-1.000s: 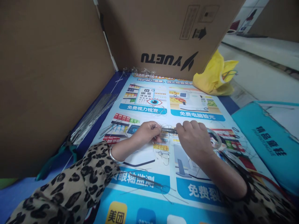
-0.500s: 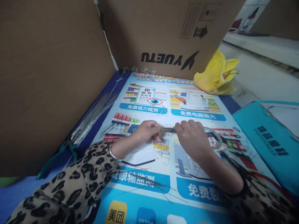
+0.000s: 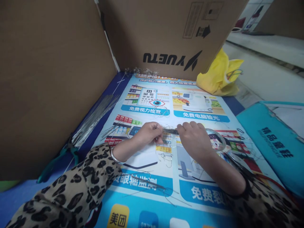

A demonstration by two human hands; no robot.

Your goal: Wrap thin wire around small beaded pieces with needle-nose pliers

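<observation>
The left sleeve (image 3: 71, 183) and right sleeve (image 3: 267, 198) are leopard print, black rosettes with brown centres on a tan ground; the left is loose and creased, its end meeting a slim silver bangle (image 3: 114, 159); the right, dimmer in shadow, finishes in a dark edge (image 3: 249, 186); left hand (image 3: 150, 133) and right hand (image 3: 194, 139) are bare.

Mostly ones and twos

One left hand (image 3: 150, 133) and one right hand (image 3: 196, 139) counted. Two spotted sleeves (image 3: 68, 190) recorded, along with one bangle (image 3: 116, 157). One dark tool (image 3: 171, 131) and one pair of teal-handled pliers (image 3: 53, 163) noted. Two brown cardboard panels (image 3: 52, 79) tallied; whether both belong to one box cannot be told. One poster (image 3: 144, 202) logged, four large pictures seen on it. One yellow bag (image 3: 217, 77) and one turquoise box (image 3: 268, 142) entered. One wire bundle (image 3: 93, 122) and one far tangle (image 3: 142, 72) listed; strands in both, and loose wires (image 3: 163, 188), too fine to be counted.
</observation>
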